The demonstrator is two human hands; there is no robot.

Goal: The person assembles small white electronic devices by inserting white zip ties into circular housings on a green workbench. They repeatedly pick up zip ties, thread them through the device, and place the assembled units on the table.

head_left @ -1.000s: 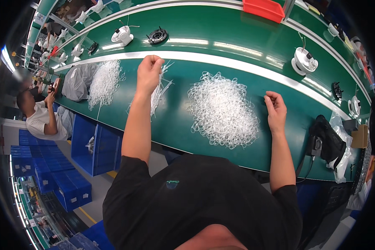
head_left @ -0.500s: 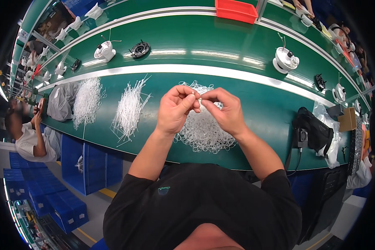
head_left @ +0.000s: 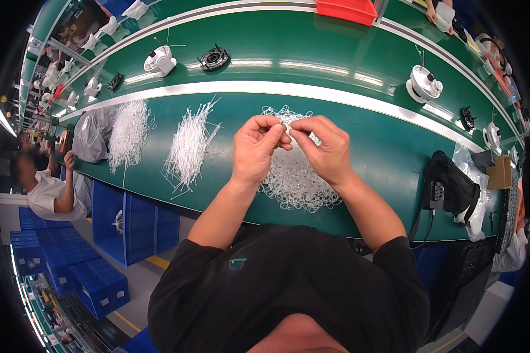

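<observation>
Above a heap of looped white cable ties [head_left: 300,187], my left hand [head_left: 257,148] and my right hand [head_left: 328,148] are raised close together. Each is closed in a pinch, thumb against forefinger. A small pale bit of a cable tie [head_left: 286,130] shows between the fingertips; most of it is hidden. Straight white cable ties [head_left: 189,147] lie in a loose pile left of my hands. Farther left is another heap of looped ties [head_left: 128,135].
A conveyor [head_left: 312,50] behind the green table carries white fan-like bases [head_left: 425,85] and black round parts [head_left: 214,59]. A red bin [head_left: 347,10] stands beyond. At right lies a black bag [head_left: 450,182]; at left, a grey bag [head_left: 91,135] and a seated person [head_left: 56,191].
My hands appear slightly farther right, with the fingertips still together. The whole view has shifted a little. The person at left has moved an arm.
</observation>
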